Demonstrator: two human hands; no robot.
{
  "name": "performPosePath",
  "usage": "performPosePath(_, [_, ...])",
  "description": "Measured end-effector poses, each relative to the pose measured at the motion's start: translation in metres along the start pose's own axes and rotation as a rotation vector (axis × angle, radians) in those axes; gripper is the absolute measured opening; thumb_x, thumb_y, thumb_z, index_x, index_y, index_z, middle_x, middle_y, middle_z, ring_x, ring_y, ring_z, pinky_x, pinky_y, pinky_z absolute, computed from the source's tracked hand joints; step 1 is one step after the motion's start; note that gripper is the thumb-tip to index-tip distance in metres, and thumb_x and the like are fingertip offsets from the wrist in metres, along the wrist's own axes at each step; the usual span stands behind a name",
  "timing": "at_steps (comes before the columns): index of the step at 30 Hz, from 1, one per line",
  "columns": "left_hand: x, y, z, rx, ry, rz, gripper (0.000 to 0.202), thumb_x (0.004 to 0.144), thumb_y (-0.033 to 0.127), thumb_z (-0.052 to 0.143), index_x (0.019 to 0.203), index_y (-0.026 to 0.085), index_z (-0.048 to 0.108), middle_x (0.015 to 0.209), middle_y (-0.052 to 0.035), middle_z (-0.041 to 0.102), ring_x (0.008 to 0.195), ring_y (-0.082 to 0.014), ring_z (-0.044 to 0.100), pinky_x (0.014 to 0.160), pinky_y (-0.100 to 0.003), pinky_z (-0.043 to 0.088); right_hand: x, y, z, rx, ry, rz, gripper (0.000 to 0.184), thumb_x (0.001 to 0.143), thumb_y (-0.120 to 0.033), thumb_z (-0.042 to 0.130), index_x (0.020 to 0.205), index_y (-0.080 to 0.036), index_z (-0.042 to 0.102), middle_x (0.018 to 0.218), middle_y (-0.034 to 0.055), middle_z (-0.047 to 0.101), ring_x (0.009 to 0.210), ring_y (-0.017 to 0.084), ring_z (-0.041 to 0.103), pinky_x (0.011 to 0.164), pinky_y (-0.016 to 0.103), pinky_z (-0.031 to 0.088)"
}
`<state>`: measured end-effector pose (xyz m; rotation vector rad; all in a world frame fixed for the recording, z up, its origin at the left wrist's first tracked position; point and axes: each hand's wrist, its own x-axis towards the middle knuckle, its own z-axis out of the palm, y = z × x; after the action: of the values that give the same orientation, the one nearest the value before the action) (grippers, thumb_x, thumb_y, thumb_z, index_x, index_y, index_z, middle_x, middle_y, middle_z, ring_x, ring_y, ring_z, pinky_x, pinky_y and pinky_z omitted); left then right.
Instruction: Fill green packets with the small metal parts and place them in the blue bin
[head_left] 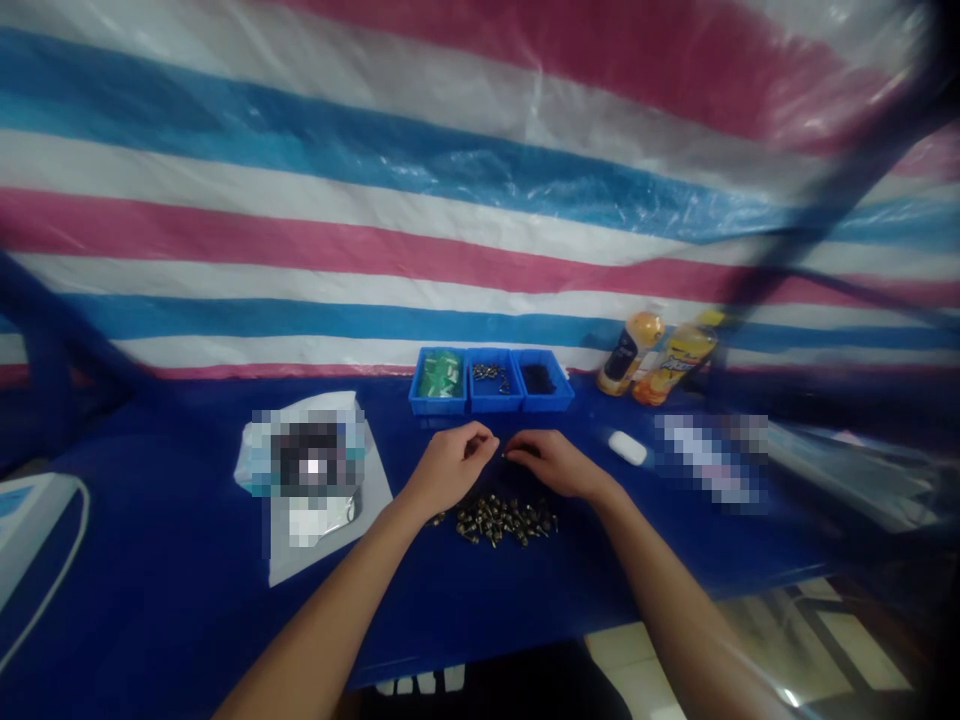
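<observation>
- Across the far side of the table, a striped plastic tarp (480, 230) of pink, white and blue hangs creased and shiny as a backdrop, with blurred dark frame poles (825, 200) crossing its right side.
- Below it, a glossy blue table (172, 520) spans the view, and pale floor tiles (630, 670) show past its near edge.
- At far left sits a white-and-blue appliance (30, 530), and a white sheet (330, 540) lies askew beneath a blurred-out object, well to one side of the central space.
- Along the back edge, three blue bins (493, 380) stand touching in a row, apparently sorted by kind: green pieces, small metal parts, black bits.
- Two bottles (652, 355) stand at back right, away from the hands, near a small white bar (627, 448).
- Centred before the body, a pile of brass-coloured fittings (504, 520) lies loose on the blue, within easy reach of both hands.
- Just above the pile, the left hand (450, 465) and right hand (551, 463) nearly meet, fingers curled into a narrow pinch. Whether either holds a tiny piece, I cannot tell.
</observation>
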<state>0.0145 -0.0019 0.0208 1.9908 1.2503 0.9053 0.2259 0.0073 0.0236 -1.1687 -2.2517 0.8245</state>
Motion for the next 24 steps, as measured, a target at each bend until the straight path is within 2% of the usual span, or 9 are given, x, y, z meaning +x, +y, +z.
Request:
performPosePath(5, [-0.004,0.006,0.0,0.037,-0.09,0.05,0.021,0.088,0.041,0.055,0.097,0.024,0.065,0.074,0.0017,0.066,0.066,-0.0145,0.059,0.063,-0.026,0.042,0.002,-0.001,0.004,0.062,0.102,0.032,0.019,0.092,-0.032,0.054,0.089,-0.017,0.066,0.079,-0.0001,0.067,0.069,0.013,0.055,0.065,0.024,0.039])
performPosePath(10, [-0.003,0.004,0.002,0.077,-0.038,0.067,0.022,0.084,0.037,0.062,0.103,0.025,0.063,0.08,0.0011,0.066,0.069,-0.0147,0.059,0.066,-0.027,0.043,0.003,-0.003,0.009,0.173,0.146,0.09,0.031,0.095,-0.042,0.046,0.084,-0.017,0.06,0.067,-0.0023,0.057,0.062,0.011,0.049,0.06,0.023,0.037])
performPosePath(14, [-0.002,0.002,0.004,0.077,-0.02,0.115,0.017,0.088,0.034,0.057,0.098,0.023,0.065,0.088,-0.0013,0.069,0.075,-0.0157,0.061,0.068,-0.027,0.043,0.004,-0.007,0.013,0.237,0.137,0.102,0.037,0.096,-0.047,0.043,0.078,-0.017,0.056,0.065,-0.0031,0.052,0.06,0.011,0.047,0.059,0.023,0.037])
performPosePath(20, [-0.003,0.006,0.004,0.118,0.02,0.133,0.02,0.091,0.035,0.051,0.089,0.022,0.066,0.083,-0.0019,0.068,0.075,-0.0173,0.061,0.067,-0.028,0.043,0.006,-0.01,0.017,0.338,0.11,0.106,0.037,0.094,-0.052,0.045,0.082,-0.018,0.054,0.067,-0.003,0.052,0.061,0.011,0.048,0.059,0.023,0.039])
performPosePath(24, [-0.002,0.006,0.003,0.121,0.049,0.105,0.026,0.092,0.042,0.049,0.091,0.022,0.067,0.08,-0.0015,0.067,0.069,-0.0157,0.059,0.066,-0.027,0.042,0.007,-0.006,0.016,0.345,0.111,0.15,0.044,0.093,-0.053,0.045,0.069,-0.017,0.051,0.059,-0.0034,0.048,0.056,0.01,0.045,0.056,0.024,0.038])
